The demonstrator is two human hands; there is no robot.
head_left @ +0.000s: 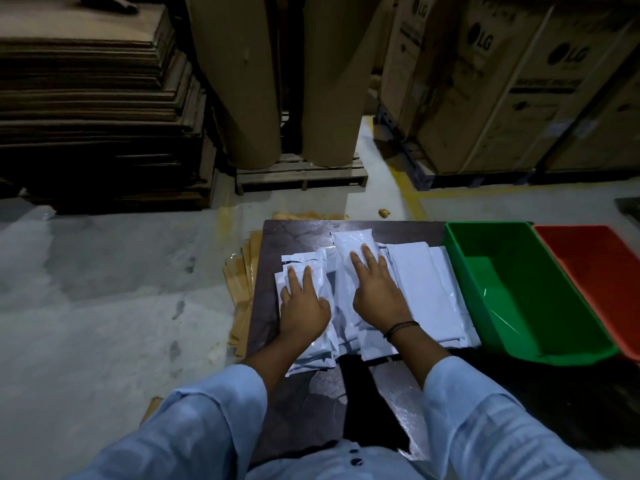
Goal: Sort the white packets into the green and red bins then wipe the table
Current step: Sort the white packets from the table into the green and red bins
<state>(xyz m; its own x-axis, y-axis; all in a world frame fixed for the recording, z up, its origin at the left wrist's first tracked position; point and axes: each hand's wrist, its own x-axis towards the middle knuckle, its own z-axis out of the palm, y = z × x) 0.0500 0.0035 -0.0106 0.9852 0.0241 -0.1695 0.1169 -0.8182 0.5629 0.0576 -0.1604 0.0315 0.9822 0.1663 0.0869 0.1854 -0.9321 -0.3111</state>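
Pressing flat, fingers straight, the left hand and right hand cover overlapping white packets mid-frame, too piled to count; one green bin, one red bin right.

packets: spread over the table, middle to far edge
hands: left hand flat on the left stack, right hand on the middle one
bins: inner bin at the table's right edge, outer bin right of it, touching I think
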